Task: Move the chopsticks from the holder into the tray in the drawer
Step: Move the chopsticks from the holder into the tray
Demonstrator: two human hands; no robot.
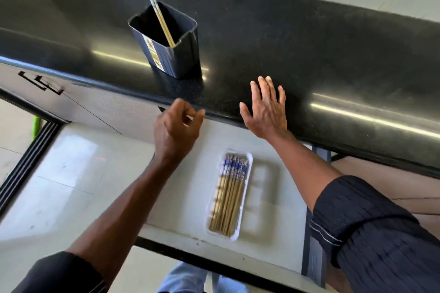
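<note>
Your left hand (177, 127) sits in the middle of the frame, just below the front edge of the black countertop (309, 54), with its fingers curled loosely inward and nothing between them. Your right hand (266, 109) lies a little to the right of it, fingers spread flat and reaching onto the countertop edge, also holding nothing; its palm hovers over the edge and you cannot tell from this angle whether it presses down or only floats above.

The dark holder (166, 40) stands upright on the countertop in the upper left of the frame, well apart from both hands. Two remaining chopsticks (158, 13) lean inside it (they look like one pair, blue-patterned tops up), their upper ends sticking out past the rim toward the upper left.

Below the counter, in the lower middle of the frame, the drawer (185, 185) stands pulled open, its pale floor showing. The white tray (247, 197) lies in it, long axis running up and down the frame. A bundle of tray chopsticks (229, 195) lies side by side along its left part, patterned ends toward the counter, plain yellow ends toward you. The right part of the tray looks blurred, so its compartments are hard to read
</note>
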